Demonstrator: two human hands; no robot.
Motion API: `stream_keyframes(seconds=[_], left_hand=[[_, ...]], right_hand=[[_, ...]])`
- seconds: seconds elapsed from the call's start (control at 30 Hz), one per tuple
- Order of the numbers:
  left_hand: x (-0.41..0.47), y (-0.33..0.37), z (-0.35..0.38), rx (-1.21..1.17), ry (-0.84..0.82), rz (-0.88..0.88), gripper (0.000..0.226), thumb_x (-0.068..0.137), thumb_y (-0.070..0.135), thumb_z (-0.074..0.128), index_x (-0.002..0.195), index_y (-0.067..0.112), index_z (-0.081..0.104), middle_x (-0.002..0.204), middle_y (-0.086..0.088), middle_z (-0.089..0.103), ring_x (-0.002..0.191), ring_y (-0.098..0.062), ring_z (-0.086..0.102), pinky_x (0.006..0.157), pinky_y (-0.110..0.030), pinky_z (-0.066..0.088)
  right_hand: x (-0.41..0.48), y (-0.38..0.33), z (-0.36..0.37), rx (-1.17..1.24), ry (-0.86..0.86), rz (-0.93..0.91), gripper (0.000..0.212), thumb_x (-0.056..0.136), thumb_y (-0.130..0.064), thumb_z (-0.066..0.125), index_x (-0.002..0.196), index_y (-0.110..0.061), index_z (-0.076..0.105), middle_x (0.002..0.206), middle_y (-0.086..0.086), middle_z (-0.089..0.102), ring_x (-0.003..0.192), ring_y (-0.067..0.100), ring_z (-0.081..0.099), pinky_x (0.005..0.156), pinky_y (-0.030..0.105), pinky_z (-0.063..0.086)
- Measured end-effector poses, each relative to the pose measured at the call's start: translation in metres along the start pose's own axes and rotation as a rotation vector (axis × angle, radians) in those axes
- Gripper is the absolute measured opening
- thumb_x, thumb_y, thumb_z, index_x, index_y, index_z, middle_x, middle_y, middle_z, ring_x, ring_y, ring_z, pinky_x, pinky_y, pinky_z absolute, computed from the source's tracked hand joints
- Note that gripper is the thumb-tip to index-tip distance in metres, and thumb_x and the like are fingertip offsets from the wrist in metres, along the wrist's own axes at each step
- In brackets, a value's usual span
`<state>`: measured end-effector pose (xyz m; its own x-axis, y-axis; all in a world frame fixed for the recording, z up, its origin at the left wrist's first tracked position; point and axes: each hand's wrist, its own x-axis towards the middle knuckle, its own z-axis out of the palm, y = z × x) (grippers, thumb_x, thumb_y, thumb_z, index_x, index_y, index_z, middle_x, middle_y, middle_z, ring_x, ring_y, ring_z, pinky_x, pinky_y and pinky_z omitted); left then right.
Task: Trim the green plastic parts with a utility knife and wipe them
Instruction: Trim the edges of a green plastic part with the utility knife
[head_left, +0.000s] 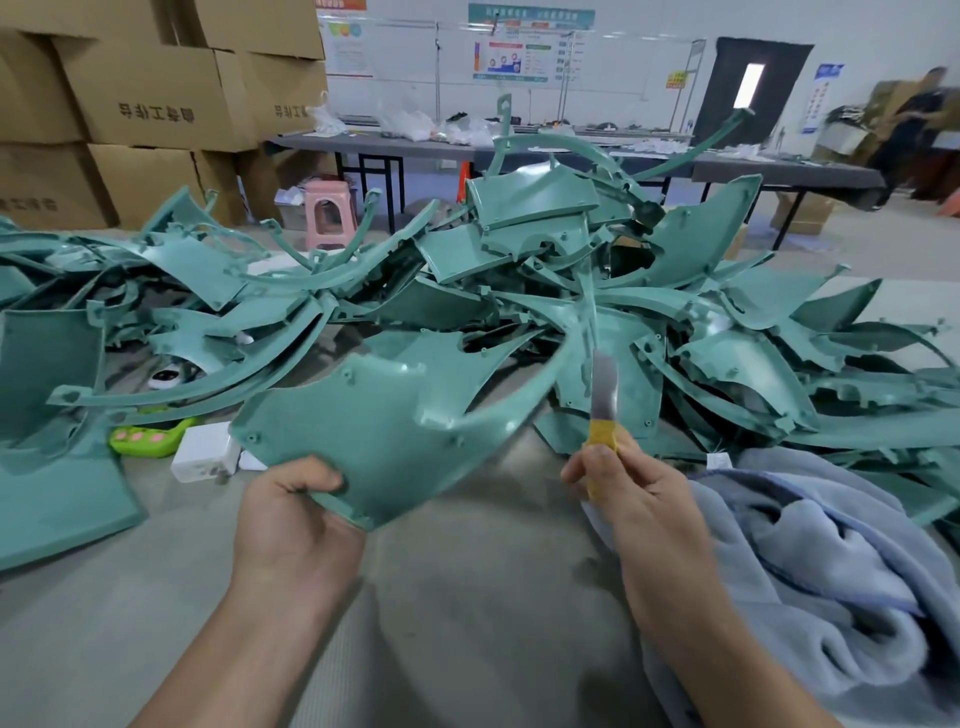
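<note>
My left hand (296, 525) grips the near corner of a curved green plastic part (395, 426) and holds it up above the grey table, inner side with small bosses facing me. My right hand (634, 499) is closed around the yellow handle of a utility knife (603, 410), blade pointing up just right of the part's long curved arm; the blade looks blurred. A large heap of similar green parts (545, 270) covers the table behind. A blue-grey cloth (810, 561) lies bunched at the right, beside my right forearm.
A flat green panel (47, 499) lies at the left edge. A bright green toy-like item (150, 436) and a white box (205, 452) sit near it. Cardboard boxes (156, 98) stack at back left, a pink stool (330, 213) and dark tables (415, 145) behind, a person (919, 124) at far right.
</note>
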<state>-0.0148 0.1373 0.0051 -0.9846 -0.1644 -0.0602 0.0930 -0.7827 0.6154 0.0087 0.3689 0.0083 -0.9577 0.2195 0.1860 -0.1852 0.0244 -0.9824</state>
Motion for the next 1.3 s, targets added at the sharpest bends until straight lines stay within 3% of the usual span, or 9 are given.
stream_keyframes(seconds=[0.13, 0.27, 0.33, 0.47, 0.6, 0.77, 0.93, 1.07, 1.3], left_hand=[[-0.005, -0.006, -0.001, 0.116, 0.012, -0.062, 0.063, 0.06, -0.006, 0.035, 0.096, 0.015, 0.082, 0.121, -0.006, 0.074, 0.113, -0.029, 0.071, 0.102, -0.049, 0.049], [-0.007, -0.023, -0.002, 0.415, 0.125, -0.12, 0.053, 0.059, -0.001, 0.057, 0.109, 0.002, 0.072, 0.108, -0.004, 0.071, 0.084, -0.022, 0.068, 0.076, -0.032, 0.047], [-0.004, -0.023, -0.001, 0.535, 0.208, -0.025, 0.07, 0.072, -0.012, 0.054, 0.138, 0.015, 0.057, 0.115, 0.004, 0.072, 0.094, -0.016, 0.066, 0.073, -0.031, 0.042], [-0.006, -0.009, -0.001, 1.044, 0.185, 0.547, 0.09, 0.086, -0.003, 0.071, 0.155, 0.037, 0.029, 0.15, 0.01, 0.046, 0.13, -0.001, 0.05, 0.102, -0.032, 0.046], [-0.015, -0.013, -0.008, 1.63, -0.083, 1.109, 0.057, 0.08, 0.015, 0.064, 0.136, 0.018, 0.058, 0.135, 0.002, 0.061, 0.13, -0.019, 0.053, 0.118, -0.046, 0.034], [-0.02, -0.015, -0.006, 1.659, -0.383, 1.201, 0.013, 0.086, 0.036, 0.073, 0.089, 0.026, 0.081, 0.09, 0.017, 0.077, 0.085, -0.003, 0.07, 0.11, -0.039, 0.037], [-0.024, -0.016, -0.003, 1.724, -0.144, 1.463, 0.009, 0.087, 0.016, 0.077, 0.088, 0.024, 0.081, 0.09, 0.011, 0.078, 0.085, -0.013, 0.064, 0.082, -0.035, 0.036], [-0.018, -0.017, -0.007, 1.883, -0.102, 1.35, 0.032, 0.076, -0.002, 0.068, 0.087, 0.026, 0.082, 0.091, 0.011, 0.077, 0.08, -0.019, 0.065, 0.081, -0.037, 0.037], [-0.008, -0.015, -0.016, 1.832, -0.195, 1.243, 0.026, 0.085, 0.006, 0.066, 0.084, 0.025, 0.083, 0.088, 0.012, 0.078, 0.078, -0.019, 0.07, 0.095, -0.043, 0.041]], right_hand=[[-0.005, -0.014, 0.0, 0.57, -0.282, 0.166, 0.03, 0.093, -0.023, 0.061, 0.067, -0.009, 0.068, 0.132, 0.012, 0.068, 0.129, 0.026, 0.059, 0.1, 0.05, 0.051], [-0.003, -0.02, -0.009, 0.576, -0.279, 0.103, 0.026, 0.093, -0.023, 0.06, 0.074, -0.006, 0.066, 0.127, 0.021, 0.066, 0.112, 0.031, 0.061, 0.105, 0.051, 0.041], [0.001, -0.019, -0.013, 0.527, -0.186, 0.097, 0.029, 0.093, -0.021, 0.053, 0.069, -0.009, 0.066, 0.118, 0.017, 0.07, 0.104, 0.025, 0.063, 0.102, 0.047, 0.041], [0.007, -0.016, -0.016, 0.469, -0.144, 0.07, 0.028, 0.09, -0.023, 0.052, 0.068, -0.011, 0.065, 0.114, 0.014, 0.071, 0.102, 0.023, 0.064, 0.099, 0.045, 0.044], [0.007, -0.014, -0.016, 0.476, -0.223, 0.046, 0.031, 0.094, -0.023, 0.05, 0.071, -0.014, 0.068, 0.118, 0.012, 0.069, 0.103, 0.022, 0.062, 0.095, 0.044, 0.044], [0.013, -0.009, -0.017, 0.28, -0.094, 0.057, 0.035, 0.101, -0.017, 0.052, 0.068, -0.011, 0.064, 0.123, 0.002, 0.071, 0.101, 0.011, 0.064, 0.091, 0.036, 0.047], [0.011, -0.007, -0.023, -0.277, 0.109, -0.199, 0.037, 0.1, -0.013, 0.056, 0.065, -0.018, 0.065, 0.081, -0.01, 0.068, 0.07, -0.003, 0.059, 0.063, 0.013, 0.042], [0.001, -0.004, -0.013, -0.288, -0.206, -0.146, 0.033, 0.095, -0.033, 0.055, 0.07, -0.013, 0.062, 0.051, 0.002, 0.055, 0.045, 0.012, 0.043, 0.045, 0.029, 0.034], [-0.004, 0.005, -0.007, -0.651, -0.483, -0.168, 0.034, 0.098, -0.033, 0.055, 0.068, -0.019, 0.056, 0.052, -0.008, 0.047, 0.048, 0.004, 0.04, 0.048, 0.023, 0.033]])
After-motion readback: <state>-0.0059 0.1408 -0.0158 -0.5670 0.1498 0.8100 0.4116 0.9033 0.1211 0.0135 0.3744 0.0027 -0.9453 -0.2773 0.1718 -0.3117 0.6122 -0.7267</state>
